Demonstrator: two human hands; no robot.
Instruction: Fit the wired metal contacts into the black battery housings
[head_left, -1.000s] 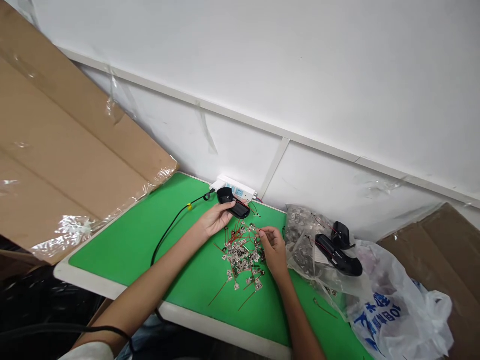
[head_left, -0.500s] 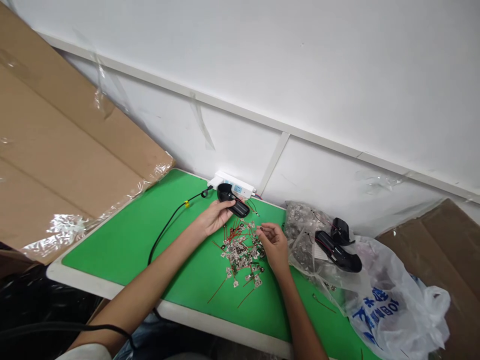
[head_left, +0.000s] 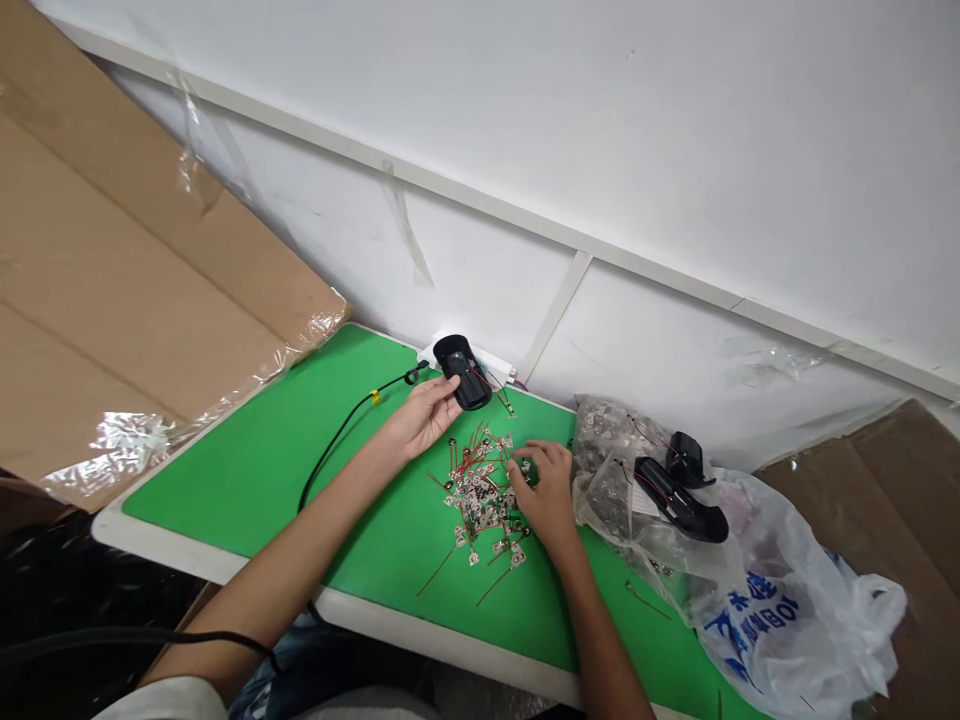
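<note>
Up near the wall, my left hand (head_left: 429, 418) pinches a black plastic housing (head_left: 472, 385) by its lower left edge, thumb on top. The housing has a curved raised end and a long hollow, with thin red and black wires trailing from its right side. Below it on the green tabletop lies a loose pile of small metal battery contacts (head_left: 484, 500), some with red wires. My right hand (head_left: 547, 490) is at the pile's right edge, its fingers curved and thumb apart from them; I see nothing held between them.
Two more black housings (head_left: 679, 500) rest on clear bags of metal parts (head_left: 611, 440) at right, beside a white plastic bag (head_left: 795, 610). A power strip (head_left: 491, 370) sits against the wall, and a black cable (head_left: 334, 440) crosses the table (head_left: 247, 470). Cardboard (head_left: 150, 280) leans at left.
My left hand has raised and turned the housing, so its hollow faces me more. The right hand's fingers have spread a little and come down at the pile's edge.
</note>
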